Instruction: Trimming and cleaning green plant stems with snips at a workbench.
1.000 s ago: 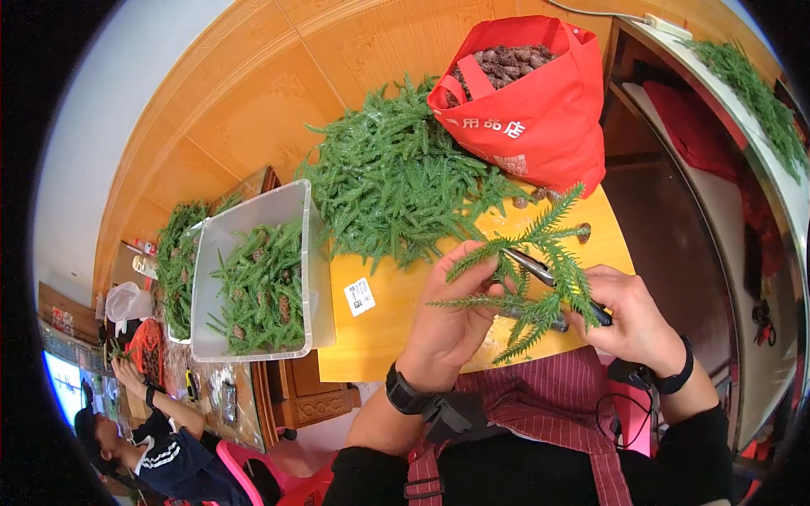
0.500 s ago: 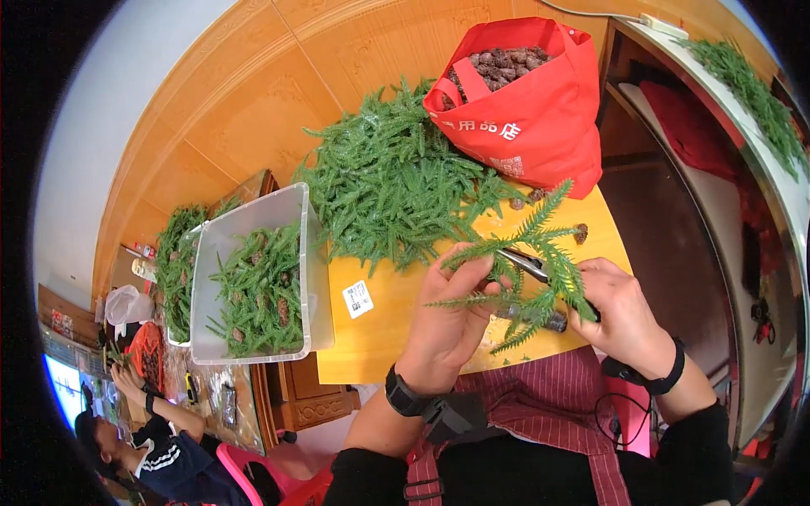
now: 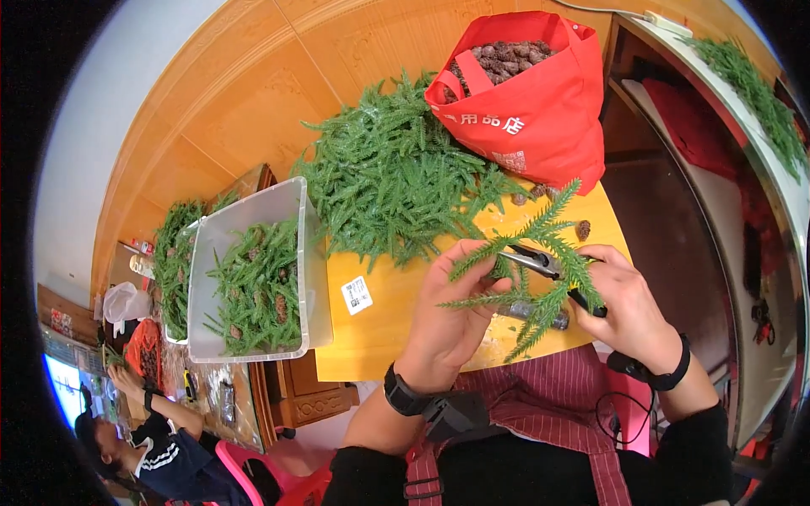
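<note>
Green sprig (image 3: pixel 577 274), pinched in left hand (image 3: pixel 450 316), right hand (image 3: pixel 631 299) gripping black-handled pliers (image 3: pixel 540 263)

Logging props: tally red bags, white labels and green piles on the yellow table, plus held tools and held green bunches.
Red bag: 1
White label: 1
Green pile: 1
Held tool: 1
Held green bunch: 1
Total: 5

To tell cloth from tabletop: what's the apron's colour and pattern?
The apron is dark red with thin pale stripes; the head view shows it best.
</note>
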The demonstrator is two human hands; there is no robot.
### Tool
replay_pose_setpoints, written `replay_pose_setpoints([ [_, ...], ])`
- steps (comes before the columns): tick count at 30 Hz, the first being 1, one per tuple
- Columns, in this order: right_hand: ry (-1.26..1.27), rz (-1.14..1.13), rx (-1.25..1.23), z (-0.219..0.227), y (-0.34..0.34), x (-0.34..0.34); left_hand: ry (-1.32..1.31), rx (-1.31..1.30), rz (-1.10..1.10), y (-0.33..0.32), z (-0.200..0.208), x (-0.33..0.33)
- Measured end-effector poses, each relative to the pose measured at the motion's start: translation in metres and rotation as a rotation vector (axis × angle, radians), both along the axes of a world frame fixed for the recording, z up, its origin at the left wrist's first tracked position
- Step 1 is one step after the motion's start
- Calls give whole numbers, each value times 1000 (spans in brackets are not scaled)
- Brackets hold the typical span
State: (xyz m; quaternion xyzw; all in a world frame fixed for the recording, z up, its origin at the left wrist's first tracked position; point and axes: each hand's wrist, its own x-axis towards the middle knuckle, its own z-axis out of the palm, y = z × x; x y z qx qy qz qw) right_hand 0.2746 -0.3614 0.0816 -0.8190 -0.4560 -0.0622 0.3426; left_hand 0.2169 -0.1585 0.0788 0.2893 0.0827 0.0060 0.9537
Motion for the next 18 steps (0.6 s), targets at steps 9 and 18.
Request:
replay_pose_setpoints([
  [9, 59, -18, -75, 2, -1, -2, 47, 70, 26, 1, 0, -1],
  [18, 588, -4, -138, -1, -1, -3, 32, -27, -30, 1, 5, -1],
])
